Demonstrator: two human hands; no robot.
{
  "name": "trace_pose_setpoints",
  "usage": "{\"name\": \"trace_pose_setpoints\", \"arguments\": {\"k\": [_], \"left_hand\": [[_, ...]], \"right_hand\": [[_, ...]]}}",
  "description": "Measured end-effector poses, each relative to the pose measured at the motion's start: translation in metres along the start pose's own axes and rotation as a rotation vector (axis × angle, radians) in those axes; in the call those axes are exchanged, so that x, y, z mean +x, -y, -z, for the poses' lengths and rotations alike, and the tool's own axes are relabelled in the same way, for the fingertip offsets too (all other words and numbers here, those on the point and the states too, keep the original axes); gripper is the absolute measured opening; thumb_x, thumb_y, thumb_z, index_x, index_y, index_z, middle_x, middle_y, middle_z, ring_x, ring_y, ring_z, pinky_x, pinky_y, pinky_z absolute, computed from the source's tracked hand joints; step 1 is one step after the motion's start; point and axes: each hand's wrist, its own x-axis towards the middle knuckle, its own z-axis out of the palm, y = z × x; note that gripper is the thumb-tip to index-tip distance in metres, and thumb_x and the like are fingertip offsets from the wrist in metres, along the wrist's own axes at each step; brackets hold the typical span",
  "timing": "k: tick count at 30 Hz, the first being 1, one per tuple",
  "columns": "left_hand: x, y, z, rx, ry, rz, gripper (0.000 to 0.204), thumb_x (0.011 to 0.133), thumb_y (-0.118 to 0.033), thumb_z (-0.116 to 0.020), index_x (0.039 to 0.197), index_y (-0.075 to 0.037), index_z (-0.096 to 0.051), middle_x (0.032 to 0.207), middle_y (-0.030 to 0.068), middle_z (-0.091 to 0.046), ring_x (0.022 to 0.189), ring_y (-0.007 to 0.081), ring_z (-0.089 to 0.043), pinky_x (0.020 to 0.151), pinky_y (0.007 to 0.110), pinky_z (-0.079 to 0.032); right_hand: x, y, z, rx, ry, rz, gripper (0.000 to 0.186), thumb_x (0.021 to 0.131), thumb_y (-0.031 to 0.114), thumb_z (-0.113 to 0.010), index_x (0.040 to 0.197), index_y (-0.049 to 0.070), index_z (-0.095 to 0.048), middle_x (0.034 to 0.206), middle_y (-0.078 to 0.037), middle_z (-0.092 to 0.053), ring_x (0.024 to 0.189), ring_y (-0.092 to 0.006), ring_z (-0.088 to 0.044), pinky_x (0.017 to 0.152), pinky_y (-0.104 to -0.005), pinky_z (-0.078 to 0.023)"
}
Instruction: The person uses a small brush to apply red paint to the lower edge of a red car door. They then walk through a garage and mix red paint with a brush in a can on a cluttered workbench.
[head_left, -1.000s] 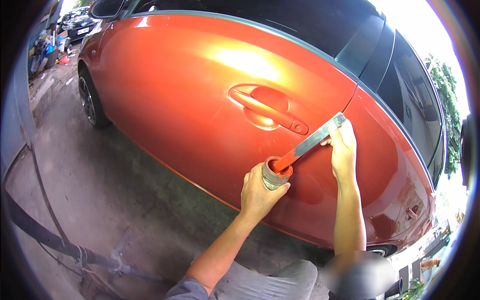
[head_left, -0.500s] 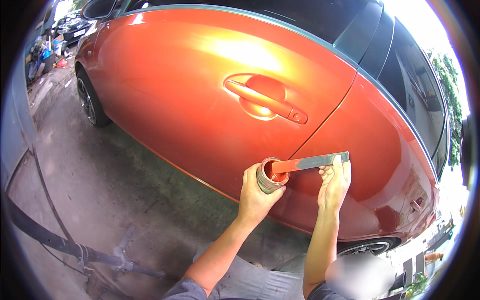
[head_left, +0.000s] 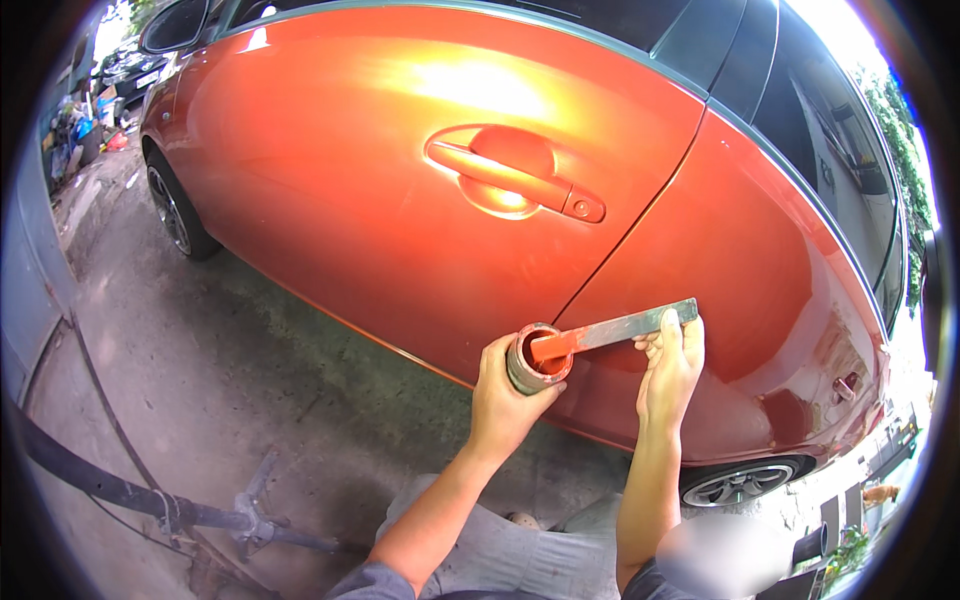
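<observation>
My left hand (head_left: 507,398) is wrapped around a small round paint can (head_left: 522,372), tilted so its open mouth faces me. Orange-red paint coats the inside and smears the rim. Between the thumb and fingers of my right hand (head_left: 672,362) is the grey end of a flat stirring stick (head_left: 630,326). Its orange-coated end reaches over the rim into the can, and the very tip is hidden inside. Both hands are in front of the lower side of an orange car (head_left: 350,210), near the seam between its front and rear doors.
A door handle (head_left: 515,182) juts out above my hands. At the lower left a dark metal bar stand (head_left: 245,515) rises from the concrete floor (head_left: 230,370). Clutter (head_left: 85,135) lies by the wall at the far left. A rear wheel (head_left: 740,485) shows at the lower right.
The stick has dipped a little deeper and turned in the can, showing less of its orange end. My view has shifted slightly. Both hands keep their holds.
</observation>
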Motion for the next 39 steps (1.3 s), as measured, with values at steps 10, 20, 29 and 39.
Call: {"name": "trace_pose_setpoints", "arguments": {"k": [10,20,29,39], "left_hand": [[-0.09,0.134,0.004,0.1,-0.069,-0.004,0.094,0.075,-0.003,-0.094,0.151,-0.006,-0.039,0.149,0.014,-0.046,0.137,0.0274,-0.053,0.116,0.04,-0.047],[-0.139,0.215,0.024,0.26,-0.077,0.089,0.093,0.076,-0.005,-0.094,0.151,-0.007,-0.039,0.15,0.0143,-0.046,0.136,0.0273,-0.053,0.114,0.04,-0.047],[-0.141,0.22,0.012,0.246,-0.08,0.105,0.096,0.076,-0.005,-0.095,0.152,-0.007,-0.036,0.149,0.0148,-0.047,0.133,0.0272,-0.056,0.113,0.04,-0.048],[-0.146,0.228,0.007,0.214,-0.104,0.039,0.099,0.074,-0.005,-0.096,0.152,-0.007,-0.036,0.15,0.0147,-0.046,0.133,0.0281,-0.056,0.114,0.041,-0.047]], "right_hand": [[-0.089,-0.059,-0.002,-0.554,0.582,0.01,0.016,0.099,0.008,-0.074,0.112,-0.001,-0.069,0.1,-0.013,-0.075,0.087,-0.0179,-0.074,0.077,-0.0323,-0.059],[-0.102,-0.098,0.002,-0.786,1.049,0.35,0.022,0.085,0.005,-0.08,0.106,0.006,-0.073,0.099,-0.01,-0.074,0.085,-0.0298,-0.072,0.071,-0.0409,-0.053],[-0.099,-0.112,0.015,-0.738,1.024,0.301,0.02,0.083,0.005,-0.081,0.101,0.007,-0.073,0.098,-0.008,-0.075,0.084,-0.0288,-0.072,0.072,-0.0403,-0.054],[-0.104,-0.116,0.023,-0.688,0.965,0.296,0.022,0.085,0.003,-0.076,0.107,0.006,-0.071,0.097,-0.01,-0.074,0.086,-0.0312,-0.073,0.075,-0.0417,-0.058]]}}
